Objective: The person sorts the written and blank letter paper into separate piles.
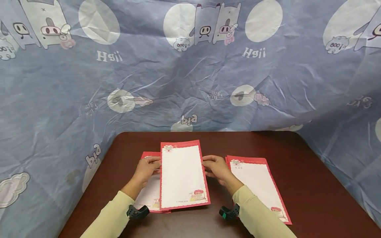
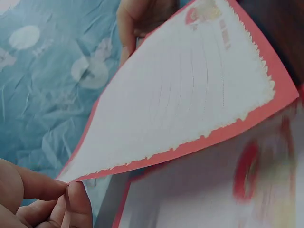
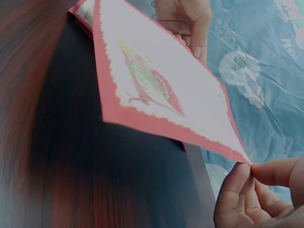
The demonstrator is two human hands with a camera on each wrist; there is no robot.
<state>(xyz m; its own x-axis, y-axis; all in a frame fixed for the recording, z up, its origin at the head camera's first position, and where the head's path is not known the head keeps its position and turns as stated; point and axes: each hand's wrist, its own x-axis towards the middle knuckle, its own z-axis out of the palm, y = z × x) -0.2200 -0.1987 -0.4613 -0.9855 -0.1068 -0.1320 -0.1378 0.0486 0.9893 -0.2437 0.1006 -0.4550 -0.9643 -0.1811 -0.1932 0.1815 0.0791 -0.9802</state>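
Note:
A sheet of red-bordered letter paper (image 1: 182,175) is held up between both hands, its white lined face with small printed pictures turned to the head view. My left hand (image 1: 148,170) pinches its left edge between thumb and fingers; in the left wrist view the left fingertips (image 2: 78,197) grip the paper's edge. On the opposite edge my right hand (image 1: 216,168) pinches the sheet, and the right fingertips (image 3: 237,178) show this in the right wrist view. Behind the raised sheet, partly hidden, similar red-bordered paper (image 1: 148,195) lies on the table under the left hand.
More red-bordered sheets (image 1: 256,185) lie stacked on the right side of the dark brown table (image 1: 309,185), next to the right forearm. A blue patterned cloth (image 1: 190,79) hangs behind the table and along its sides. Each wrist wears a dark strap (image 1: 137,211).

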